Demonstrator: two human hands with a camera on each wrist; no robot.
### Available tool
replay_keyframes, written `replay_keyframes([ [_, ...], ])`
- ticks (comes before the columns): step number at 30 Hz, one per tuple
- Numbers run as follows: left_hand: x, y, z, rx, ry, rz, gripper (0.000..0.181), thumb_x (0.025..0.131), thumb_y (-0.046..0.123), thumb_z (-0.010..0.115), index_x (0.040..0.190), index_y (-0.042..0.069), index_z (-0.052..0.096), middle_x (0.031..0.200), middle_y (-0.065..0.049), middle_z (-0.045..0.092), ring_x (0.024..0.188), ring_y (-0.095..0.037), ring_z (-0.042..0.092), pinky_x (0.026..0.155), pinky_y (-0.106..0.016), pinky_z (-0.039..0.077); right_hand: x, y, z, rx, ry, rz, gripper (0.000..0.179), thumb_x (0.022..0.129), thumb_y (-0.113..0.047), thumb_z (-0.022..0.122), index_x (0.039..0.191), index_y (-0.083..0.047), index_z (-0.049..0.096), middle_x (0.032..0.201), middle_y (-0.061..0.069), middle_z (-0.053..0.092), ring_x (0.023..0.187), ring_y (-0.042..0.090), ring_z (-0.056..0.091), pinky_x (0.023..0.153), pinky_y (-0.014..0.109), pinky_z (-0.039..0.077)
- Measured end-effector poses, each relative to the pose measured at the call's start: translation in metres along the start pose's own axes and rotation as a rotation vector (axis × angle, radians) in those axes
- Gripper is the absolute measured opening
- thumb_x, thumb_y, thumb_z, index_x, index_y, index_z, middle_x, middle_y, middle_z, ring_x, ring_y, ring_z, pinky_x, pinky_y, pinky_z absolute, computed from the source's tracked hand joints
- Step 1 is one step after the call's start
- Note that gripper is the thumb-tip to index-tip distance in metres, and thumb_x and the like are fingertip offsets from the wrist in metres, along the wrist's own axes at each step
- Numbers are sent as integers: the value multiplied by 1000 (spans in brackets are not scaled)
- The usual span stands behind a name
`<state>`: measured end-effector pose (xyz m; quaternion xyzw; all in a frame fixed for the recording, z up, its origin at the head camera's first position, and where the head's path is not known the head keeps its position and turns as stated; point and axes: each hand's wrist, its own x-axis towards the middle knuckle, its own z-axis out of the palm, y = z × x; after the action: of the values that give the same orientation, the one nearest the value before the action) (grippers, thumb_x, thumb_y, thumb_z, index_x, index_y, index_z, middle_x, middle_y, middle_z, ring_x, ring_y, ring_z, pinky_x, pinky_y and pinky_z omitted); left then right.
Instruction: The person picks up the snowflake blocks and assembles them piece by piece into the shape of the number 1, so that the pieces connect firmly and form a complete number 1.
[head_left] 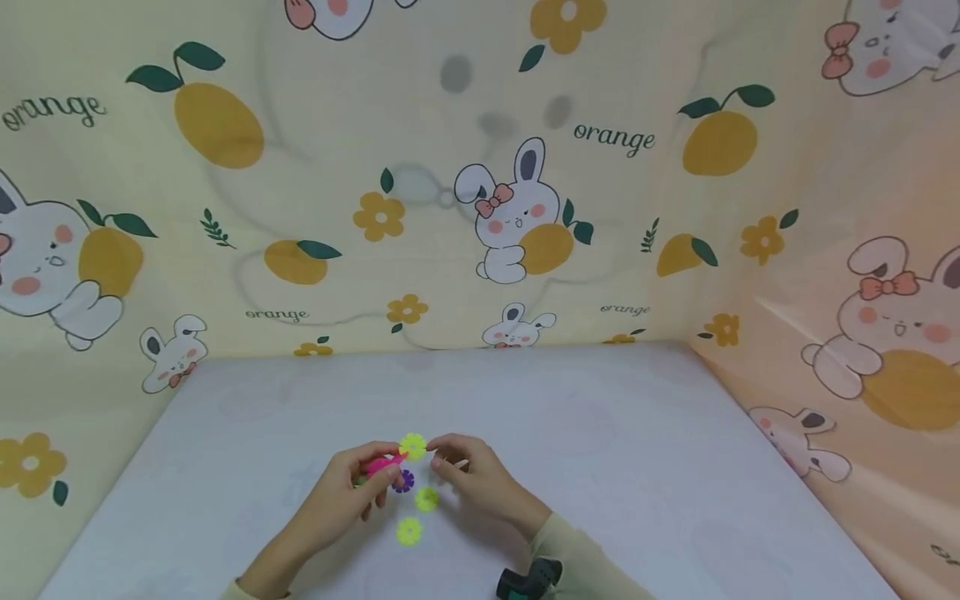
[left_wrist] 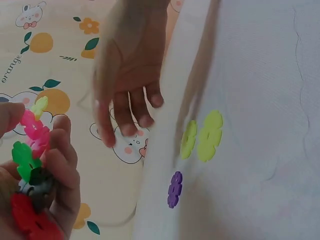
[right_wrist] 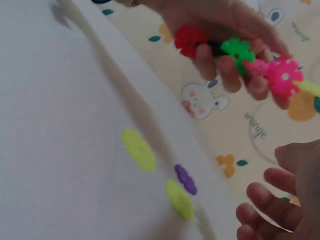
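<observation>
So the left hand point(head_left: 347, 486) has its fingers curled round a chain point(right_wrist: 240, 50) of plastic flower pieces: red at the palm end, then something dark, green, pink, and a yellow flower point(head_left: 417, 451) sticking out at the tip. The chain's long axis runs from the left palm out toward the right hand point(head_left: 480, 482), which looks empty, fingers loosely bent and a bit apart. Key bit imo: that yellow tip sits just left of the right fingertips, near but not touching going by the wrist views. A purple flower point(head_left: 407, 481) and two loose yellow flowers point(head_left: 427, 499) point(head_left: 409, 532) lie on the counter point(head_left: 600, 467), closer to the body than the tip
</observation>
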<state>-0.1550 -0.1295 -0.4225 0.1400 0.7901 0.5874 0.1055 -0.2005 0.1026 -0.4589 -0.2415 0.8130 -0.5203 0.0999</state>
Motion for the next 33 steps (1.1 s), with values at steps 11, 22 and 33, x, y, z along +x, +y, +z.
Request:
replay_keyframes([
  [11,1,1,-1,-10,-10,-11,42,104,25,56,135,-4,58,83,-10,66,58,-9,53,49,-21,45,22,10,26,-305,-97,35,29,95,-27,71,120,-11,69,105,-1,68,90,7,52,82,23,46],
  [22,-1,0,0,-33,-29,12,44,105,23,55,138,-5,54,75,3,62,53,-2,46,46,-17,40,22,0,41,-641,-38,-49,34,89,-29,78,121,-22,69,105,-7,68,93,7,54,84,25,44],
  [33,0,0,2,-36,-48,-2,44,105,25,56,139,-2,54,67,0,53,51,-3,44,46,-19,39,16,3,26,-277,-15,48,9,97,-18,68,106,-17,66,83,-10,62,68,0,53,60,18,47],
])
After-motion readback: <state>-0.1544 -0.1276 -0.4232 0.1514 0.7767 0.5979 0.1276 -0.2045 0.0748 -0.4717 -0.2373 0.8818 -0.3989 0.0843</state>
